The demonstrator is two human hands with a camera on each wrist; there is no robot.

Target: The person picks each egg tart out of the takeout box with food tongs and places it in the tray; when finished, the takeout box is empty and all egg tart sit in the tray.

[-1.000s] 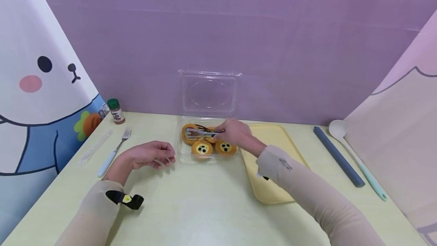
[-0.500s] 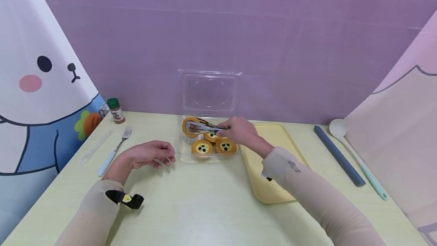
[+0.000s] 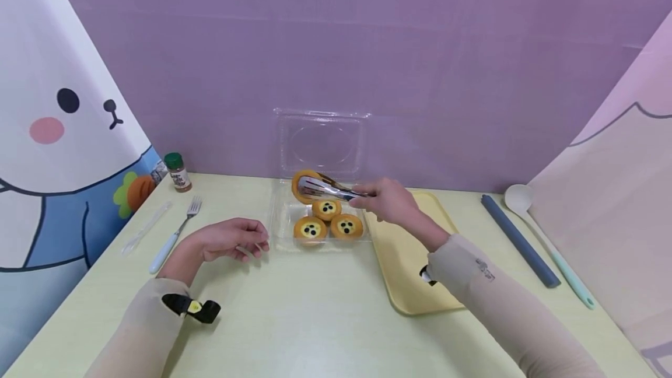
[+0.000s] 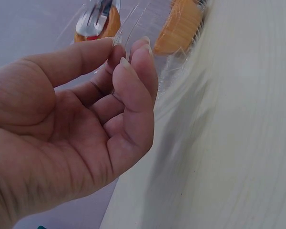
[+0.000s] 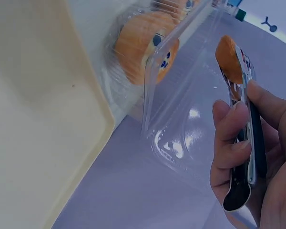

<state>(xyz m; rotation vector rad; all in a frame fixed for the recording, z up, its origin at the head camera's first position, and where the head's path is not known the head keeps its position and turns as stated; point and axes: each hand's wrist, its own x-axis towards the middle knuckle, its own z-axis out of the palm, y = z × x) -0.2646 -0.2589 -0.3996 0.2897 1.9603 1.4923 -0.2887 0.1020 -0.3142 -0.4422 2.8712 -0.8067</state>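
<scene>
Lifted clear of the box [image 3: 283, 232] since before, the tart [image 3: 306, 186] hangs in tongs [image 3: 331, 191] your right hand [image 3: 388, 203] squeezes beyond its fingertips; keep pressure steady, left hand [image 3: 231, 238] resting slack and empty.

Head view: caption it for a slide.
Right hand lifts a tart with tongs above the clear box.

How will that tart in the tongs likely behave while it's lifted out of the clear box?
Probably fragile: the tart looks like baked pastry, so hard squeezing by the tongs may crack it. It hangs tilted on edge, so it could slip or swing. It seems light, since the right hand alone lifts it above the clear box.
</scene>
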